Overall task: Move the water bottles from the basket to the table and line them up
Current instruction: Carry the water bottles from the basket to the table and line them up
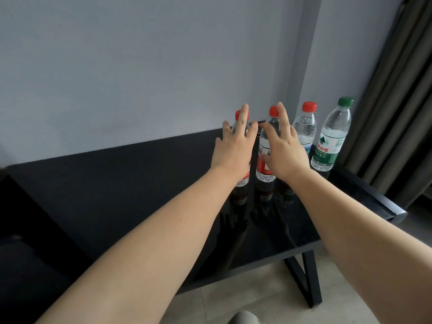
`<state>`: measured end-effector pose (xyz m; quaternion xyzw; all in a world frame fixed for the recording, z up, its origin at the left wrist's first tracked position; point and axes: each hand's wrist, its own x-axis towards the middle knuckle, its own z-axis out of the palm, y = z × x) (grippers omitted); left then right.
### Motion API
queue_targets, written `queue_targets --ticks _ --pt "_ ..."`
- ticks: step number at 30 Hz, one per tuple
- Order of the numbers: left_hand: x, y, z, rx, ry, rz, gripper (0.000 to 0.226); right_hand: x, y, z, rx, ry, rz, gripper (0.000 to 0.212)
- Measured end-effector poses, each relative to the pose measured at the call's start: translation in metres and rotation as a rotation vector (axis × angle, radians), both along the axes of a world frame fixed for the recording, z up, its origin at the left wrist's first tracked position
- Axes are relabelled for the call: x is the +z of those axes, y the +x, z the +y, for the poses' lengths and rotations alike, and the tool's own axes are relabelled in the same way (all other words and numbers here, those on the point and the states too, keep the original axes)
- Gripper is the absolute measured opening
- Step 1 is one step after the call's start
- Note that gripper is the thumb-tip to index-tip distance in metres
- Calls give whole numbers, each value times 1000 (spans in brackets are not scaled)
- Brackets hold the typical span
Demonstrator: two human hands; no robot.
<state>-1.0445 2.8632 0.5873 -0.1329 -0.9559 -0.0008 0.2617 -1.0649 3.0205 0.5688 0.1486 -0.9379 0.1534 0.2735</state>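
Note:
Several clear water bottles stand upright in a row on the glossy black table (pixel 140 183), near the wall. The row holds three red-capped bottles, at the left (pixel 243 178), in the middle (pixel 265 155) and further right (pixel 305 127). A green-capped, green-labelled bottle (pixel 330 141) ends the row on the right. My left hand (pixel 233 146) is spread with straight fingers in front of the leftmost bottle. My right hand (pixel 284 150) is spread in front of the middle one, partly covering it and the third. Neither hand grips anything. No basket is in view.
A plain wall runs behind the table. Dark curtains (pixel 397 113) hang at the right, close to the green-capped bottle. The table's right end (pixel 395 213) and black leg (pixel 308 281) stand over a pale tiled floor. A dark seat lies at the lower left.

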Motion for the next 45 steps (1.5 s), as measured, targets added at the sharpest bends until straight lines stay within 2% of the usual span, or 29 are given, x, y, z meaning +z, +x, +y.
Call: queue_targets --ticks 7,10,16,22,28,34,40,45 --pt "13 36 -14 44 -50 5 114 12 36 0 -54 19 -34 87" --pt "12 67 -24 68 18 -37 109 13 65 -6 -75 -15 -35 82" --pt "3 152 -52 130 127 -104 79 7 145 -30 -103 -71 -128 77" --pt "-14 223 -91 236 129 -189 80 -5 215 -58 -43 -63 -193 76" --pt "-26 270 -120 311 103 -268 83 -19 245 -81 6 0 -254 76" --pt "-44 262 -138 343 151 -361 86 -38 231 -111 37 85 -345 77" --pt "-63 216 -160 349 171 -443 86 -54 184 -134 54 121 -418 78" --pt "-48 169 -181 381 173 -545 83 -35 137 -154 68 154 -488 80"
